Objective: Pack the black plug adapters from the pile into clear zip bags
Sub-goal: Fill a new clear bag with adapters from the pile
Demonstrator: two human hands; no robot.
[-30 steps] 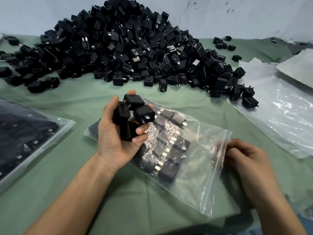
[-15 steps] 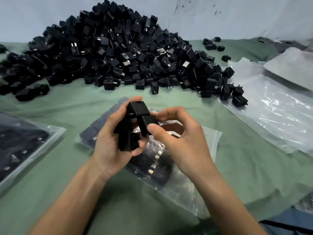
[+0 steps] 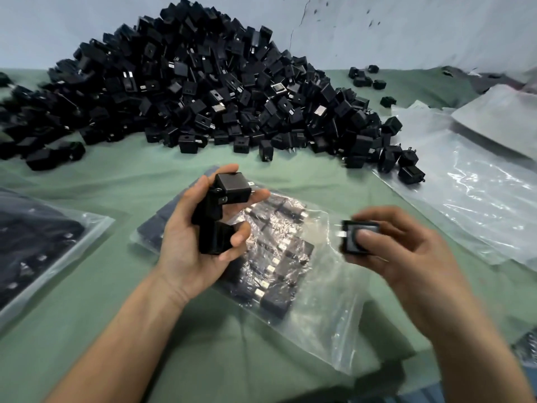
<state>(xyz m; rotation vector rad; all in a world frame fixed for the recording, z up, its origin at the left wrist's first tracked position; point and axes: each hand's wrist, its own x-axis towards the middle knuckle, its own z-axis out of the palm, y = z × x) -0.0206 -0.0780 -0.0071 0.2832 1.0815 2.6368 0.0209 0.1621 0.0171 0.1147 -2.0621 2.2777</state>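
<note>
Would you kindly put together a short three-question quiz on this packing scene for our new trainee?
1. True or false: the right hand pinches one adapter.
2. The left hand holds: A) several adapters B) an empty bag C) nothing.
3. Fill in: the partly filled zip bag lies on a ____ cloth.
Key: 1 true; 2 A; 3 green.
</note>
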